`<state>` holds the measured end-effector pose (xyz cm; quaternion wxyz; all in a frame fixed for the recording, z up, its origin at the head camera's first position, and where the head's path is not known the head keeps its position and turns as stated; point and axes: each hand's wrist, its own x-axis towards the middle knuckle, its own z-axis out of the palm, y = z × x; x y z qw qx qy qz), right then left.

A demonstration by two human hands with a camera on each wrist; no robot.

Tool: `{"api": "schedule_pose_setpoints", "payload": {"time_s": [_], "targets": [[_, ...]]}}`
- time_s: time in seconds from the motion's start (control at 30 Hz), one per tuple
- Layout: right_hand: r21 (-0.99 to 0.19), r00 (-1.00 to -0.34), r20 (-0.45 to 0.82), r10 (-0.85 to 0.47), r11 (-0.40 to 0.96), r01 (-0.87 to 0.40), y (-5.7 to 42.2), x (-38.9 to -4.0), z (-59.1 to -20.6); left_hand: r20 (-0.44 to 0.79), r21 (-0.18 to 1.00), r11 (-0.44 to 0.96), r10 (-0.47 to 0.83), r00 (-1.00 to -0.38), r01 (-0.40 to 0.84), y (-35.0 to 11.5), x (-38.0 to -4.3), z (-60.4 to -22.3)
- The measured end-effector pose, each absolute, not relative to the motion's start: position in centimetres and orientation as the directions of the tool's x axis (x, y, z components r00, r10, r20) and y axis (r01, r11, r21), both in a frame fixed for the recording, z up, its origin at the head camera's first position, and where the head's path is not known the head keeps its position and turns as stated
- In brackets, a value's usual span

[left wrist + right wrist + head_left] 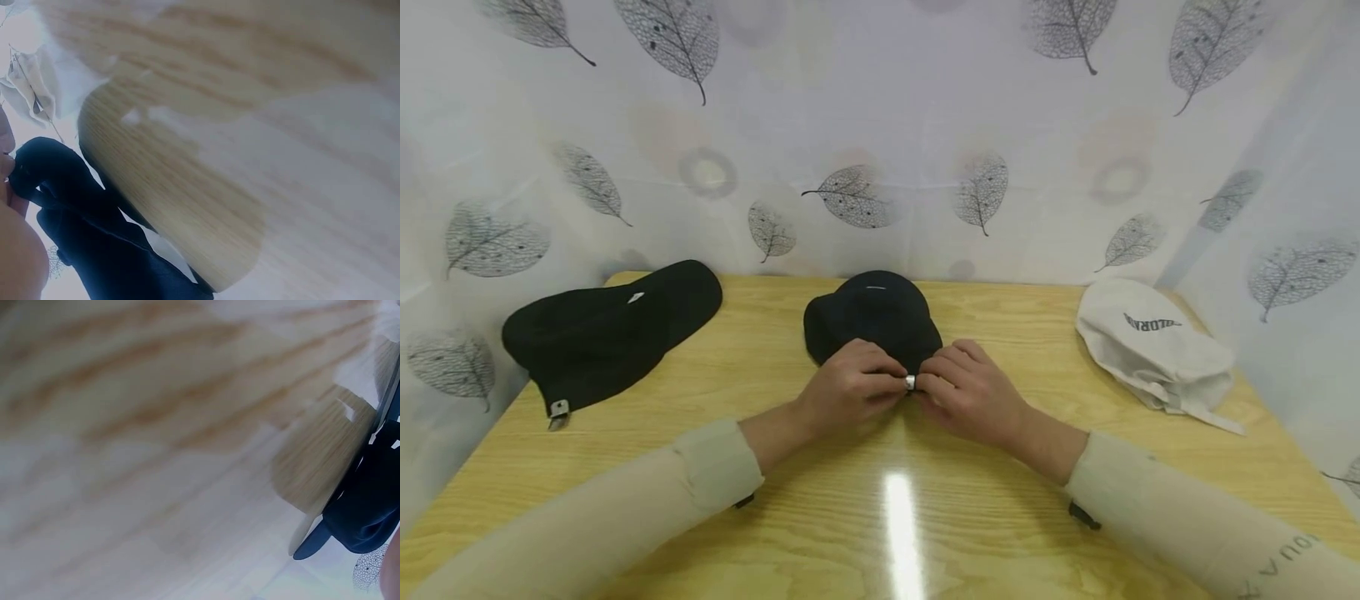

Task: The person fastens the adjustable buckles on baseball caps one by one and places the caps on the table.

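Here, mid-way across the table (820, 533), the navy cap (880, 312) is being gripped at its near edge, its silver clasp (910, 382) being pinched between left hand (856, 382) and right hand (976, 393), equally close. Untouched, the black cap (602, 333) is lying well leftward, the pale cap (1150, 342) well rightward; neither is blocking.

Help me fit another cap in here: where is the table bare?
Bare table shows between the left black cap and the middle cap, between the middle cap and the white cap, and in front between the left sleeve and right sleeve. It is crowded at the middle cap's near edge, where the left hand and right hand hold it.
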<state>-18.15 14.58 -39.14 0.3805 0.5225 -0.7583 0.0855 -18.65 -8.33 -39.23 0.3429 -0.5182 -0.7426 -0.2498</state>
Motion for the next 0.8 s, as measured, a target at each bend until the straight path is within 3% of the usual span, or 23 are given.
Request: {"api": "schedule_pose_setpoints", "payload": {"time_s": [0.8], "targets": [[0.307, -0.133, 0.663, -0.737, 0.429, -0.849, 14.48, -18.06, -39.22, 0.759, 0.015, 0.333, 0.61, -0.228, 0.943, -8.17, -18.47, -38.97]]}}
